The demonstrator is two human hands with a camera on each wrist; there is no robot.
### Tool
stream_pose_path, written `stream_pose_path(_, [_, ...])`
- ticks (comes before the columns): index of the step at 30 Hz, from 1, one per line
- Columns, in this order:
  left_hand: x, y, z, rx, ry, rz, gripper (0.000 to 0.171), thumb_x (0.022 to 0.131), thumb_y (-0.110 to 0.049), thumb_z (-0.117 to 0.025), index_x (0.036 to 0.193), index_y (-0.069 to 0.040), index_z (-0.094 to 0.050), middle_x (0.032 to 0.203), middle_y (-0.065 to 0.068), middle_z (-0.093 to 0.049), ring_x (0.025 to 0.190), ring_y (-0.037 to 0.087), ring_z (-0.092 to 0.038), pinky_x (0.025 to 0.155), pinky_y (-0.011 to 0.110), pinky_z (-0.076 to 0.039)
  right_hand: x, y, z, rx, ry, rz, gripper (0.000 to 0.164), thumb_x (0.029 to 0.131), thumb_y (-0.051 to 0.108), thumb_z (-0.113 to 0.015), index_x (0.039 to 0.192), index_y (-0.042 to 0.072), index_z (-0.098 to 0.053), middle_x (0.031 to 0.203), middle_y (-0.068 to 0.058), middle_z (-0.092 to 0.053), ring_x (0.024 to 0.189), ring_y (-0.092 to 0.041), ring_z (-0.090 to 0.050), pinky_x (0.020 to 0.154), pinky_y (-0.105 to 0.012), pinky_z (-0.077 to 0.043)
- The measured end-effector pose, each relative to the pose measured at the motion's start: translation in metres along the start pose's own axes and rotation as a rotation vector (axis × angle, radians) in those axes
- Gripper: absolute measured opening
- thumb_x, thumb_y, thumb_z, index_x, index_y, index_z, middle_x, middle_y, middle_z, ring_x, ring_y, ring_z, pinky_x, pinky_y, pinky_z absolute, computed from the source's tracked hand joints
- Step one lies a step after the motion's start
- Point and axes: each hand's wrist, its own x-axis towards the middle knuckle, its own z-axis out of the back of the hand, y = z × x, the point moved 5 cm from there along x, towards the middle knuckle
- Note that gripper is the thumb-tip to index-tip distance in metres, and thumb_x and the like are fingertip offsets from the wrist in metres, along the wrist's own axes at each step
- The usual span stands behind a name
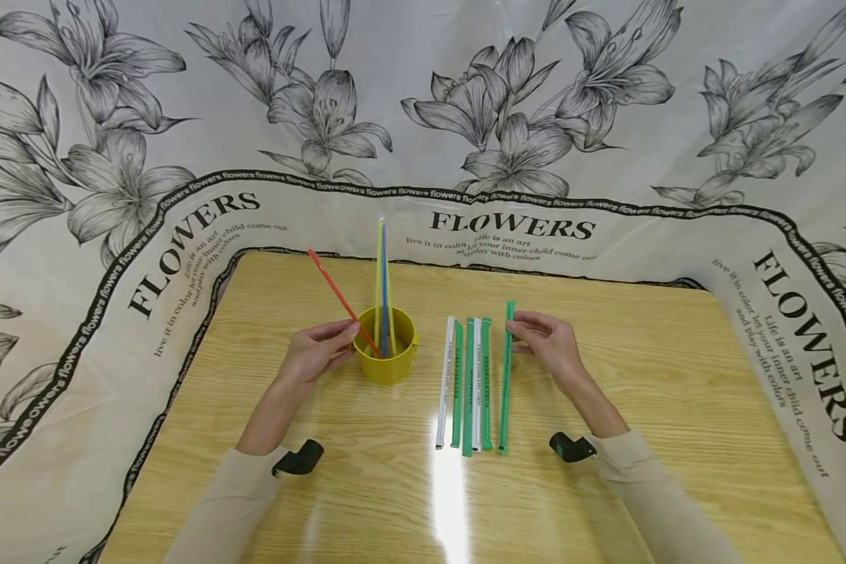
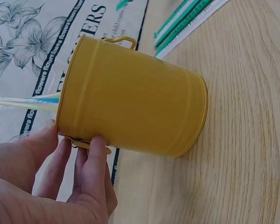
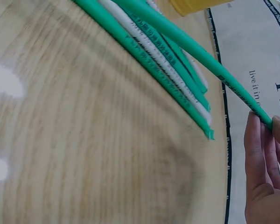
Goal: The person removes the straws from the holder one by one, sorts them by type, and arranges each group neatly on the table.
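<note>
A small yellow bucket point(image 1: 388, 370) stands on the table, and my left hand point(image 1: 317, 350) grips it at the rim beside its small side handle point(image 2: 88, 146). Inside it lean a red straw point(image 1: 334, 288), a blue straw point(image 1: 384, 290) and yellow straws point(image 1: 377, 274); the red one tilts left over my fingertips. Between thumb and fingers, my right hand point(image 1: 548, 342) pinches the far end of a green paper-wrapped straw point(image 1: 506, 392). In the right wrist view this wrapped straw point(image 3: 196, 49) slants above the others. The lower ends of the bucket's straws are hidden by its wall.
Several wrapped straws lie side by side between my hands, among them a white one point(image 1: 446, 384) and a green one point(image 1: 457, 392). The wooden table point(image 1: 648, 352) is bordered at the back and sides by a flower-printed cloth point(image 1: 366, 207).
</note>
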Motion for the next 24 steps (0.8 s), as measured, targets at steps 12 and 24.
stream_pose_path(12, [0.001, 0.000, 0.000, -0.011, -0.010, 0.003, 0.041, 0.099, -0.015, -0.072, 0.136, 0.001, -0.065, 0.132, 0.014, -0.066, 0.104, 0.013, -0.071, 0.104, 0.040, -0.053, 0.010, -0.024, -0.008, -0.021, -0.010, -0.075, 0.046, 0.101, 0.014, -0.070, 0.138, -0.011, -0.057, 0.103, 0.001, -0.071, 0.085, -0.008, -0.071, 0.087, -0.039, -0.064])
stream_pose_path(24, [0.001, 0.000, 0.000, -0.004, -0.018, 0.004, 0.041, 0.099, -0.015, -0.073, 0.136, -0.001, -0.066, 0.131, 0.014, -0.067, 0.101, 0.011, -0.071, 0.104, 0.041, -0.053, 0.017, -0.033, -0.013, -0.171, -0.009, -0.042, 0.041, 0.102, 0.014, -0.068, 0.132, -0.013, -0.061, 0.114, -0.030, -0.069, 0.076, -0.009, -0.070, 0.068, -0.028, -0.065])
